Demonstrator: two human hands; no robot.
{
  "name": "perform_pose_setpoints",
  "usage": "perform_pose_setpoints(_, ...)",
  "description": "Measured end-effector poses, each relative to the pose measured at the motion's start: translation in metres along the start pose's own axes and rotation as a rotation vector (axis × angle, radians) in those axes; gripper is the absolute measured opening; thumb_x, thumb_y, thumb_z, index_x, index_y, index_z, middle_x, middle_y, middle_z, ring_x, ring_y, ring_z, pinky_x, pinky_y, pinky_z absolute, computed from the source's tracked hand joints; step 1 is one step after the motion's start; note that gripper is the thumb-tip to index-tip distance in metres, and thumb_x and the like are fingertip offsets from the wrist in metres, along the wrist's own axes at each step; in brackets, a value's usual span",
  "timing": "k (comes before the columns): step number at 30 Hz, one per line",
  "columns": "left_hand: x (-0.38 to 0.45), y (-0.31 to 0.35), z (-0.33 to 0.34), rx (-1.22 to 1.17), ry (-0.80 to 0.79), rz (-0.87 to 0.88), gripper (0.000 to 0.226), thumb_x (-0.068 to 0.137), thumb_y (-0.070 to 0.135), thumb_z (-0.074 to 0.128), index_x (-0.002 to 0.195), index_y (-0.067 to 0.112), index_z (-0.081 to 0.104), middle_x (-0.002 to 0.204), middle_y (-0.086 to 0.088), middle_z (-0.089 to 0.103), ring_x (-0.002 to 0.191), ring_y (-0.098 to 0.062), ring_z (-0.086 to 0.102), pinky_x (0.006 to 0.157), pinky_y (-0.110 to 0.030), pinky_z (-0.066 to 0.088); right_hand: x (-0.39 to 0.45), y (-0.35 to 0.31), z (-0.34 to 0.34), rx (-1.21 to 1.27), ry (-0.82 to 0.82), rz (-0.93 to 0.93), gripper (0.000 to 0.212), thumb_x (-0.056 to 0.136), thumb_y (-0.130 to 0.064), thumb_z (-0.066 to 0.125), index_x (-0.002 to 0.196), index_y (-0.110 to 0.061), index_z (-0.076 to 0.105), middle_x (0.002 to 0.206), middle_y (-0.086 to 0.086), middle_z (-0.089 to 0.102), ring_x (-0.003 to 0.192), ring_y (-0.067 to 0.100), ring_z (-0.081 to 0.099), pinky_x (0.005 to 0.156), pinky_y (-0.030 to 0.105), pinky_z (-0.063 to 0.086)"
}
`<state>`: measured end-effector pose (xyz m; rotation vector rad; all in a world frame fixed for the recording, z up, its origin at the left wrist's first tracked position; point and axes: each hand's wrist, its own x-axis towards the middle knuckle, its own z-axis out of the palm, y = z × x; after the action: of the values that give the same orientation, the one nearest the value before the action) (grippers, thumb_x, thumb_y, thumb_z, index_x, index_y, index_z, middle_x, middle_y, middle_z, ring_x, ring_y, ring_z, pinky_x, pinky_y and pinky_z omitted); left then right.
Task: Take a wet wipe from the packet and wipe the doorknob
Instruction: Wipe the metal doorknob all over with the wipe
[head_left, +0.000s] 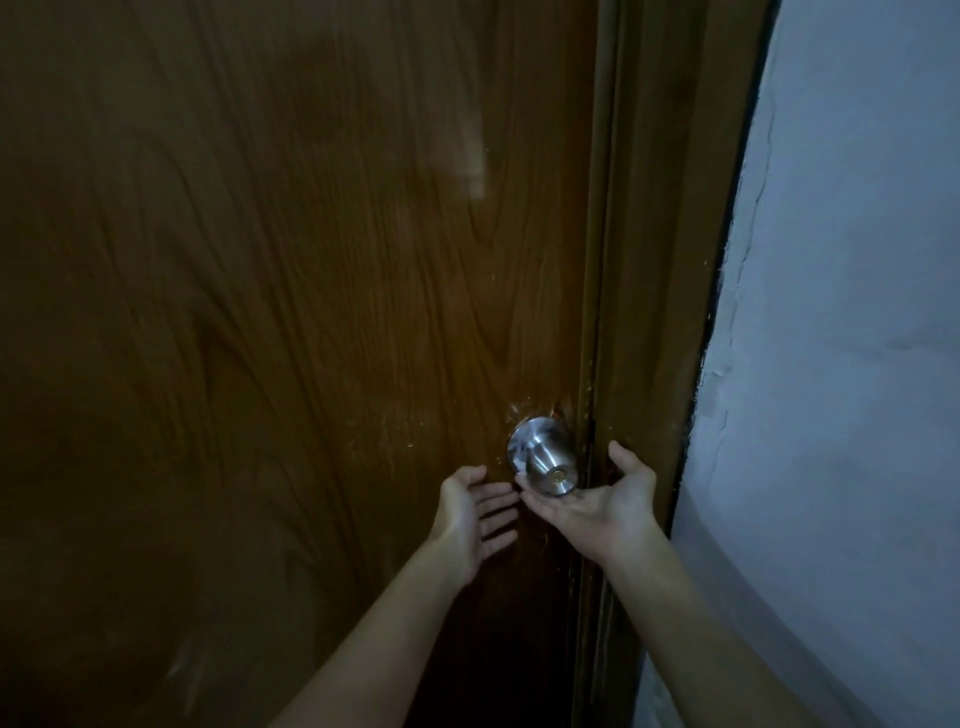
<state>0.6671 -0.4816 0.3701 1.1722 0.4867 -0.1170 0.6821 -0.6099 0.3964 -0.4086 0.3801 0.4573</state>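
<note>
Both your hands are open and hold nothing: the left hand (470, 512) sits at eight o'clock of the doorknob (545, 464), the right hand (605, 499) cupped at five o'clock beneath it, probably framing the knob. No wipe or packet shows, so I judge fetching one comes first.

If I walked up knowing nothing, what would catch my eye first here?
The shiny metal doorknob at the right edge of a brown wooden door. Two open, empty hands reach for it: the left hand just below-left, the right hand cupped under it. A pale wall stands on the right.
</note>
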Motion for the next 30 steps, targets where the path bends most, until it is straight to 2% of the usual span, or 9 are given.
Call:
perform_pose_setpoints(3, -0.006, -0.016, 0.003, 0.173, 0.217, 0.257, 0.025, 0.093, 0.016, 0.039, 0.097, 0.011, 0.063, 0.106, -0.009, 0.066, 0.099, -0.021, 0.061, 0.087, -0.034, 0.046, -0.003, -0.002, -0.001, 0.038, -0.058, 0.043, 0.073, 0.085, -0.04, 0.048, 0.134, 0.01, 0.027, 0.138, 0.033, 0.038, 0.126, 0.045, 0.038, 0.111, 0.052, 0.027)
perform_pose_setpoints(5, -0.012, -0.031, 0.001, 0.397, 0.249, 0.498, 0.02, 0.091, 0.008, 0.045, 0.101, 0.016, 0.06, 0.107, -0.001, 0.062, 0.103, -0.016, 0.058, 0.084, -0.024, 0.046, -0.003, -0.004, 0.0, 0.064, -0.021, 0.023, 0.068, 0.087, -0.035, 0.046, 0.133, 0.012, 0.027, 0.139, 0.033, 0.036, 0.127, 0.046, 0.036, 0.11, 0.053, 0.029)
perform_pose_setpoints(10, -0.012, -0.062, -0.016, 1.185, 0.067, 0.963, 0.069, 0.078, 0.003, 0.055, 0.139, 0.022, 0.028, 0.144, 0.013, 0.029, 0.134, -0.003, 0.028, 0.113, -0.025, 0.03, -0.002, -0.003, 0.001, 0.054, -0.058, 0.041, 0.064, 0.09, -0.031, 0.042, 0.134, 0.012, 0.023, 0.141, 0.034, 0.031, 0.128, 0.048, 0.033, 0.107, 0.056, 0.032)
perform_pose_setpoints(13, 0.0, -0.069, -0.029, 1.509, -0.032, 1.05, 0.097, 0.071, 0.006, 0.056, 0.147, 0.019, -0.003, 0.154, 0.007, 0.002, 0.143, -0.006, -0.003, 0.119, -0.033, 0.016, 0.002, -0.004, 0.0, 0.096, -0.085, 0.079, 0.065, 0.089, -0.03, 0.04, 0.134, 0.013, 0.023, 0.142, 0.034, 0.031, 0.13, 0.046, 0.033, 0.11, 0.053, 0.029)
perform_pose_setpoints(17, 0.016, -0.064, -0.04, 1.838, 0.045, 1.121, 0.129, 0.048, 0.026, 0.071, 0.144, 0.004, -0.012, 0.153, -0.011, 0.019, 0.139, -0.022, 0.012, 0.108, -0.042, 0.033, 0.007, -0.008, -0.001, -0.022, -0.032, 0.104, 0.057, 0.089, -0.026, 0.039, 0.131, 0.011, 0.031, 0.138, 0.03, 0.04, 0.128, 0.039, 0.039, 0.11, 0.044, 0.029)
perform_pose_setpoints(21, 0.024, -0.047, -0.041, 2.03, 0.096, 1.191, 0.135, 0.048, 0.044, 0.074, 0.144, -0.001, -0.009, 0.152, -0.011, 0.012, 0.14, -0.024, 0.012, 0.11, -0.044, 0.023, 0.01, -0.01, 0.0, -0.264, 0.06, 0.087, 0.05, 0.085, -0.024, 0.047, 0.127, 0.002, 0.042, 0.125, 0.023, 0.054, 0.117, 0.033, 0.048, 0.101, 0.039, 0.035)
perform_pose_setpoints(25, 0.032, -0.037, -0.039, 2.225, 0.131, 1.051, 0.125, 0.063, 0.048, 0.069, 0.143, 0.001, -0.015, 0.153, -0.014, 0.001, 0.142, -0.029, -0.009, 0.113, -0.047, 0.007, 0.012, -0.012, 0.002, -0.49, 0.026, -0.035, 0.034, 0.084, -0.02, 0.059, 0.114, -0.007, 0.051, 0.111, 0.016, 0.058, 0.102, 0.029, 0.055, 0.088, 0.038, 0.045)
perform_pose_setpoints(28, 0.033, -0.037, -0.032, 2.466, 0.058, 1.074, 0.094, 0.086, 0.042, 0.051, 0.14, 0.008, -0.018, 0.152, -0.011, -0.022, 0.131, -0.029, -0.036, 0.104, -0.048, -0.022, 0.01, -0.012, 0.002, -0.663, 0.006, -0.113, 0.019, 0.085, -0.017, 0.059, 0.102, -0.009, 0.056, 0.098, 0.013, 0.06, 0.097, 0.026, 0.058, 0.088, 0.038, 0.047)
perform_pose_setpoints(30, 0.037, -0.037, -0.022, 2.546, 0.062, 1.128, 0.083, 0.091, 0.042, 0.042, 0.142, 0.01, -0.015, 0.151, -0.009, -0.028, 0.128, -0.027, -0.037, 0.101, -0.049, -0.026, 0.009, -0.014, 0.001, -0.708, -0.017, -0.129, 0.013, 0.086, -0.016, 0.059, 0.096, -0.009, 0.056, 0.097, 0.013, 0.061, 0.097, 0.026, 0.059, 0.084, 0.037, 0.049)
